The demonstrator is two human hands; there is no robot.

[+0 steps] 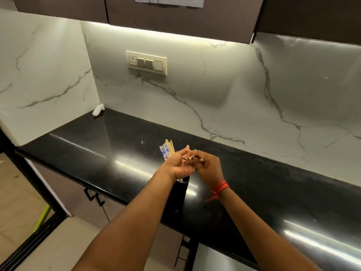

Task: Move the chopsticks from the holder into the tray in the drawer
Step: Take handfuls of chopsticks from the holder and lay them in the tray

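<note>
- So, your chopsticks point(167, 150) stand bunched in the tall black holder point(180, 194), tops poking up, so you can gather them all at once.
- Your left hand point(180, 165) curls round the bunch just above the rim, fingers point(185, 152) grasping the sticks to keep them together.
- Your right hand point(210, 169) is clenched on the brown tops point(193, 160) beside it, likely to help lift.
- That holder sits on the shiny black bench point(97, 145), near its front edge.
- No drawer or tray shows yet, so I think that step waits.
</note>
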